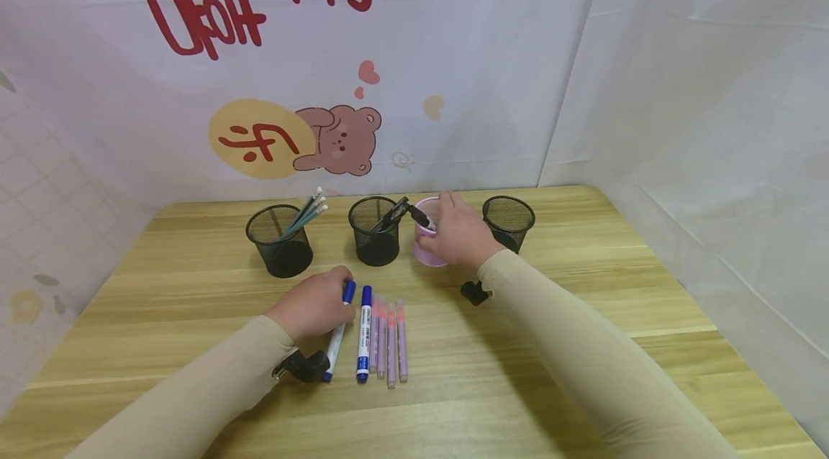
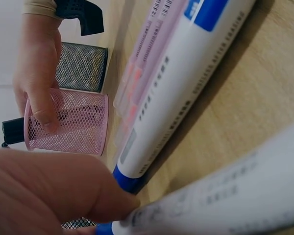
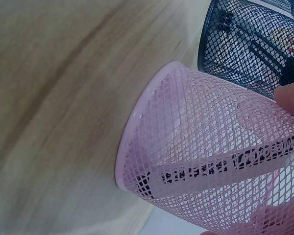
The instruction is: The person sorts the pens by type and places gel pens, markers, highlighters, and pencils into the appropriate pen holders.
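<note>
My left hand (image 1: pixel 316 304) pinches a white whiteboard marker with blue ends (image 1: pixel 336 344) near its cap, low over the table. Beside it lies a second blue-capped marker (image 1: pixel 365 337), followed by several slim pink-purple pens (image 1: pixel 391 347). At the back, my right hand (image 1: pixel 461 232) grips a pink mesh pen cup (image 3: pixel 206 122) by its rim and side, the thumb outside the mesh. The cup stands upright on the table. Inside it leans a white marker with a black cap (image 1: pixel 422 218), its printed barrel visible through the mesh in the right wrist view.
Left of the pink cup stands a black mesh cup (image 1: pixel 378 250) with dark slender things in it. Farther left, another black mesh cup (image 1: pixel 285 257) holds several pencils (image 1: pixel 307 214). A third black mesh cup (image 1: pixel 509 218) is partly behind my right hand. A printed curtain (image 1: pixel 453 49) hangs behind.
</note>
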Tool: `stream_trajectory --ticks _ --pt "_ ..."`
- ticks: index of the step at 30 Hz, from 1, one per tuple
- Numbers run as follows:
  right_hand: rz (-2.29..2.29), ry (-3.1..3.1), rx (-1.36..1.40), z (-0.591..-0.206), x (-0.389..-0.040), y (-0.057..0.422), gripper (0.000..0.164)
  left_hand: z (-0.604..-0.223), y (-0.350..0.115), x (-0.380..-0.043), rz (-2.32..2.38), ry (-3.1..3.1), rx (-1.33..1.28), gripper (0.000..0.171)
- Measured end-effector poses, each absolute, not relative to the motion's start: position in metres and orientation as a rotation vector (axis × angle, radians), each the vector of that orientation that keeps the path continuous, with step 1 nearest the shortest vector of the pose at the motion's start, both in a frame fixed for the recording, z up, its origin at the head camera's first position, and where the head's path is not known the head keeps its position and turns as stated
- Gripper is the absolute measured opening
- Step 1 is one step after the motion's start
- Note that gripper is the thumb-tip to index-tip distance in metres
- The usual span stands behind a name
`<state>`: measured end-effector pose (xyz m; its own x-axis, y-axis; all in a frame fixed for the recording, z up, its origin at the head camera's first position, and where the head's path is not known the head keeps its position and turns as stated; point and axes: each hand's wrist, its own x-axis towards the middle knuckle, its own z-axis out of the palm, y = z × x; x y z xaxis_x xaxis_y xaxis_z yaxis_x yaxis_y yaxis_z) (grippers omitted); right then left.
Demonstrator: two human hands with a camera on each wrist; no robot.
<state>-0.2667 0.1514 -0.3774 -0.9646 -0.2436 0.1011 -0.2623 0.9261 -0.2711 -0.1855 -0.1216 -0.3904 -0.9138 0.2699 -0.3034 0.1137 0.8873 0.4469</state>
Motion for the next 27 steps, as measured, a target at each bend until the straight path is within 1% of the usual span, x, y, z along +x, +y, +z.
stream_trajectory --ticks 15,18,23,27 --pt "0.455 -3.014 0.388 -0.378 -0.267 0.151 0.082 -0.383 -0.123 -0.186 0.695 2.696 0.261 0.057" --pt "0.453 -3.013 0.387 -0.378 -0.267 0.151 0.081 -0.38 -0.122 -0.185 0.742 2.681 0.244 0.058" --pt "0.456 -3.007 0.382 -0.378 -0.267 0.151 0.083 -0.376 -0.121 -0.186 0.834 2.68 0.247 0.054" --pt "0.461 -3.006 0.381 -0.378 -0.267 0.15 0.086 -0.374 -0.12 -0.186 0.907 2.707 0.28 0.057"
